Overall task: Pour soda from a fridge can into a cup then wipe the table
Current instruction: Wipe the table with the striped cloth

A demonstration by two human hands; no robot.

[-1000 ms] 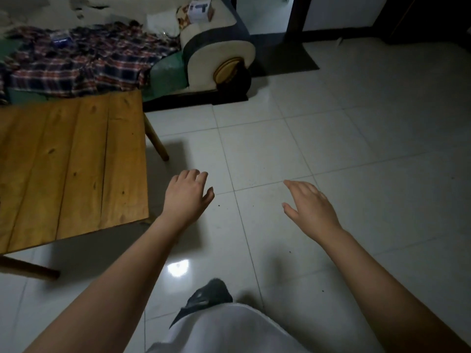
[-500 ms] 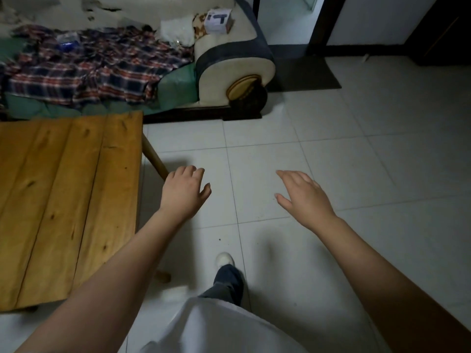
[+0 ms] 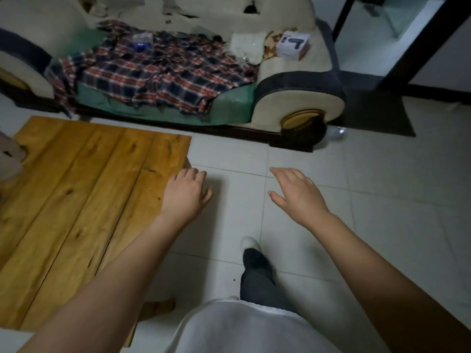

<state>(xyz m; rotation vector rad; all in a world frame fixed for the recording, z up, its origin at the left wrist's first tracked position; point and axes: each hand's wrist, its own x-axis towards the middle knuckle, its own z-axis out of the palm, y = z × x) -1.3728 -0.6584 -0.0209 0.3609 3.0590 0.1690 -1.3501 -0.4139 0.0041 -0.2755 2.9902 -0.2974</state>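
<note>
A low wooden plank table (image 3: 84, 200) fills the left half of the view. My left hand (image 3: 186, 197) hovers over its right edge, palm down, fingers loosely curled and holding nothing. My right hand (image 3: 298, 194) hangs over the white floor tiles to the right of the table, fingers spread and empty. No can, cup or cloth is in sight. A pale rounded object (image 3: 10, 154) is cut off by the left edge on the table; I cannot tell what it is.
A cream and dark sofa (image 3: 293, 98) stands behind the table, draped with a plaid cloth (image 3: 158, 72) and carrying a small white box (image 3: 293, 44). A dark doorway (image 3: 382, 34) and dark mat (image 3: 377, 110) lie at the back right. My leg and shoe (image 3: 254, 263) step onto open tile.
The view has swung left and forward: the sofa and table now sit closer and more central. Both hands stay raised and empty; my left hand now overlaps the table edge.
</note>
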